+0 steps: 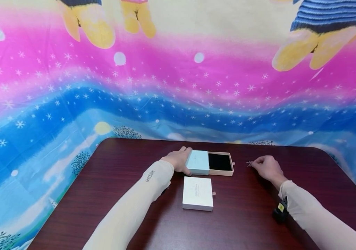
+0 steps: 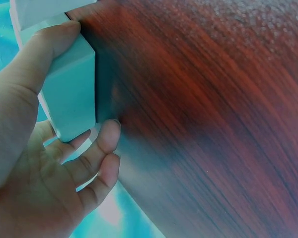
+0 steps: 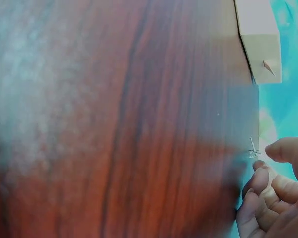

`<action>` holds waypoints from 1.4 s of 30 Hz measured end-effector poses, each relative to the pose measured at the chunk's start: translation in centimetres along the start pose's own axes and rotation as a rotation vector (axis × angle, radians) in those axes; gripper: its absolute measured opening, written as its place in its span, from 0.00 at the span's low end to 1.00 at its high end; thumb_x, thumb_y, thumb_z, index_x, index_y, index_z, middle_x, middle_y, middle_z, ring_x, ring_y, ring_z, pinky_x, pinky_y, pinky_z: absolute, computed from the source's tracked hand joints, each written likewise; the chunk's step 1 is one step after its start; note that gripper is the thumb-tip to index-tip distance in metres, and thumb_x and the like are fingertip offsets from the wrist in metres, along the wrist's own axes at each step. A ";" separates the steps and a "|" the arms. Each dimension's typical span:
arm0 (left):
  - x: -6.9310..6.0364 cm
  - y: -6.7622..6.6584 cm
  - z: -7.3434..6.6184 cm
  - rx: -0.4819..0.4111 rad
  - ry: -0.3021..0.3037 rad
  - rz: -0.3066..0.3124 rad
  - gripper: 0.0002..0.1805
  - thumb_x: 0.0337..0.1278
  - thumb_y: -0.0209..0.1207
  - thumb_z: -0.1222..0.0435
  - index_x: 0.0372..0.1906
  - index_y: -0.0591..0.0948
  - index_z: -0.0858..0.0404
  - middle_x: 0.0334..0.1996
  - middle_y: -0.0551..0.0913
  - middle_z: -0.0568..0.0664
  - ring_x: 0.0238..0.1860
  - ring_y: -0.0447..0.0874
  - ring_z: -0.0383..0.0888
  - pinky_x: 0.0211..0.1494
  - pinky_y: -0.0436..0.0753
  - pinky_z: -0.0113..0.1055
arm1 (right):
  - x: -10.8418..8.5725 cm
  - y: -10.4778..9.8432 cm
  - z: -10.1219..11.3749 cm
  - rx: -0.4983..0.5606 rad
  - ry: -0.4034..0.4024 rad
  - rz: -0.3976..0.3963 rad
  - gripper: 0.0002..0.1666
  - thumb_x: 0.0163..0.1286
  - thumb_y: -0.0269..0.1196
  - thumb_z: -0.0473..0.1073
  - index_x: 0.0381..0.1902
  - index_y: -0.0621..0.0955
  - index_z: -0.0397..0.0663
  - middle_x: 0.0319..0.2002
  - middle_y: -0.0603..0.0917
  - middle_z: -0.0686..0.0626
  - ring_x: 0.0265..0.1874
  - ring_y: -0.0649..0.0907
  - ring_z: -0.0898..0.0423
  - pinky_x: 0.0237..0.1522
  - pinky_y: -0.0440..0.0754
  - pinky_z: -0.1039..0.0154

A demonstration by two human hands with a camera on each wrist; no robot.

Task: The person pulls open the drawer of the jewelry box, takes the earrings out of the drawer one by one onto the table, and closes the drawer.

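A light blue slide-out box [image 1: 198, 162] lies toward the back of the table, its drawer [image 1: 221, 173] pulled out to the right and showing a black pad [image 1: 220, 162]. My left hand [image 1: 179, 160] grips the left end of the blue sleeve; in the left wrist view the thumb lies along its edge and the fingers curl around the other side. To the right of the drawer, my right hand [image 1: 268, 168] pinches a small silver piece of jewellery [image 1: 248, 164] at its fingertips. In the right wrist view this silver piece [image 3: 253, 152] looks thin and branched; its exact kind is unclear.
A closed white box [image 1: 197, 193] with a small ribbon tab [image 1: 214, 193] lies in front of the blue one. Both sit on a dark red wooden table [image 1: 240, 215]. A colourful printed cloth [image 1: 171, 80] hangs right behind the table's back edge.
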State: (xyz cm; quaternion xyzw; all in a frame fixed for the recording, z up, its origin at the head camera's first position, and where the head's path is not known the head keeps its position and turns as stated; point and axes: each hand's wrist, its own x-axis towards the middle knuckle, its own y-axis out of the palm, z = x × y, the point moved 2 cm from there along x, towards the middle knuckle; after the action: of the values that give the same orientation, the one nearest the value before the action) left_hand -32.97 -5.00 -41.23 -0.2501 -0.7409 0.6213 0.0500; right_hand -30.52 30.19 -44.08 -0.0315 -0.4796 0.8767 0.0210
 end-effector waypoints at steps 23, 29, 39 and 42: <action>0.0 0.1 0.0 0.003 -0.010 0.014 0.54 0.55 0.71 0.47 0.80 0.53 0.55 0.74 0.63 0.51 0.61 0.76 0.48 0.64 0.77 0.43 | -0.4 -1.7 0.7 0.091 -0.003 0.012 0.28 0.78 0.54 0.55 0.52 0.84 0.34 0.29 0.85 0.45 0.27 0.79 0.53 0.31 0.74 0.60; 0.2 0.1 0.1 0.000 -0.015 0.021 0.55 0.54 0.71 0.47 0.80 0.53 0.55 0.75 0.62 0.51 0.61 0.76 0.48 0.64 0.77 0.43 | -0.8 -1.8 1.4 0.118 -0.011 0.025 0.30 0.78 0.54 0.57 0.52 0.83 0.33 0.33 0.86 0.42 0.29 0.82 0.52 0.31 0.76 0.60; 0.3 0.1 0.0 0.008 -0.018 0.016 0.56 0.52 0.72 0.47 0.80 0.53 0.55 0.75 0.62 0.51 0.61 0.77 0.48 0.65 0.77 0.43 | -1.0 -1.4 2.4 0.116 -0.046 0.022 0.29 0.78 0.54 0.55 0.52 0.84 0.33 0.40 0.87 0.37 0.28 0.83 0.54 0.32 0.77 0.60; 0.2 0.1 0.0 0.001 -0.017 0.020 0.56 0.53 0.72 0.47 0.80 0.53 0.56 0.76 0.61 0.52 0.62 0.77 0.48 0.65 0.77 0.43 | -1.0 -1.2 2.5 0.119 -0.054 0.025 0.28 0.78 0.55 0.55 0.51 0.84 0.33 0.38 0.87 0.38 0.27 0.82 0.55 0.31 0.77 0.60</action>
State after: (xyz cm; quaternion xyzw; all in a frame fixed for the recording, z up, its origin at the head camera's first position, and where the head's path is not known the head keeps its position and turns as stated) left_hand -33.11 -4.91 -41.34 -0.2524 -0.7385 0.6241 0.0375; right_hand -29.66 28.63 -41.69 -0.0127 -0.4268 0.9043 -0.0009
